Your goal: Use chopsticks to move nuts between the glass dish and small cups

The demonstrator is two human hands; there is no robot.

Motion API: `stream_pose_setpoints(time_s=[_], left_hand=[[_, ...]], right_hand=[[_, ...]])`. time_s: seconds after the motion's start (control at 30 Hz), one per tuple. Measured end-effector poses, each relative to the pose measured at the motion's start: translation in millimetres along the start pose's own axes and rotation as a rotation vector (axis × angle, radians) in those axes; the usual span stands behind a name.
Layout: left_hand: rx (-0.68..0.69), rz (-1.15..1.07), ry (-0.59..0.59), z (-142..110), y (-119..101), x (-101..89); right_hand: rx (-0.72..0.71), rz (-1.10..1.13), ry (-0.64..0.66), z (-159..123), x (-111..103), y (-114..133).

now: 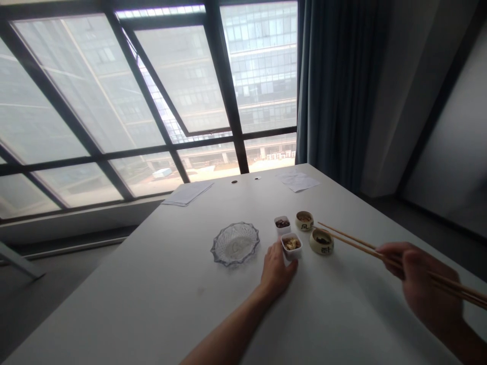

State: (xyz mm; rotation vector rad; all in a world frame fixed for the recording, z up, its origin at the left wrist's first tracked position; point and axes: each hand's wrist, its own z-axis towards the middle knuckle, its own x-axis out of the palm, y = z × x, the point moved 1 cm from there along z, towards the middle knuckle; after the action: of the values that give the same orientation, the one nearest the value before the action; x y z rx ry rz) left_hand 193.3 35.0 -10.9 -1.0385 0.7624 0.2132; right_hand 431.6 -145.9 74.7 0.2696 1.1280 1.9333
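My left hand (277,271) rests on the white table (160,304), its fingers gripping the near corner of a small white square dish (291,246) that holds pale food pieces. Behind that dish stands a matching white dish (282,225) with dark food. Left of my left hand lies a cut-glass bowl (235,244), with nothing visible in it. My right hand (420,279) holds a pair of wooden chopsticks (355,241), their tips pointing toward a cream ceramic bowl (321,241) with dark contents. Another cream bowl (304,220) stands behind it.
Loose white papers (298,180) and a thin stack of paper (188,193) lie near the table's far edge, beside two small holes (234,181). A large window (152,101) and a dark blue curtain (335,86) stand beyond the table.
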Motion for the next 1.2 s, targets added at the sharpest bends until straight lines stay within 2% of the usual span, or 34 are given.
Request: stream_pose_setpoints(time_s=[0.07, 0.2, 0.33, 0.43, 0.53, 0.63, 0.83, 0.93, 1.0, 1.1, 1.2], left_hand=[[-0.008, -0.009, -0.001, 1.3, 0.0, -0.5], [-0.035, -0.031, -0.01, 6.7, 1.5, -0.1], [-0.053, -0.057, -0.023, 9.5, 2.2, 1.3], [-0.057, -0.094, -0.037, 8.0, 1.2, 0.9], [-0.051, -0.148, -0.049, 5.5, 0.2, -1.1], [-0.031, -0.217, -0.053, 2.9, -1.1, -3.7], [0.03, -0.332, -0.08, 2.0, -15.7, -14.6], [0.063, -0.339, -0.095, 7.3, -26.9, -32.2], [0.086, -0.311, -0.099, 12.3, -30.2, -51.9], [0.11, -0.214, -0.099, 17.9, -23.1, -92.0], [0.141, -0.052, -0.087, 18.0, -4.3, -138.3]], right_hand=[[0.065, 0.11, -0.017, 1.6, 1.3, 0.8], [0.195, 0.253, 0.127, 5.4, 7.7, -3.8], [0.126, 0.349, 0.272, 6.8, 14.0, -11.3], [0.095, 0.323, 0.319, 6.9, 16.5, -12.8], [0.188, 0.291, 0.302, 7.1, 18.4, -15.4], [0.235, 0.362, 0.262, 7.1, 21.1, -18.9], [0.32, 0.524, 0.082, 3.9, 27.2, -18.5], [0.402, 0.599, -0.001, 2.8, 29.6, -17.8], [0.457, 0.65, -0.033, 2.7, 30.7, -17.5], [0.525, 0.725, -0.04, 2.0, 32.8, -16.3], [0.569, 0.742, -0.012, -1.2, 37.4, -15.1]])
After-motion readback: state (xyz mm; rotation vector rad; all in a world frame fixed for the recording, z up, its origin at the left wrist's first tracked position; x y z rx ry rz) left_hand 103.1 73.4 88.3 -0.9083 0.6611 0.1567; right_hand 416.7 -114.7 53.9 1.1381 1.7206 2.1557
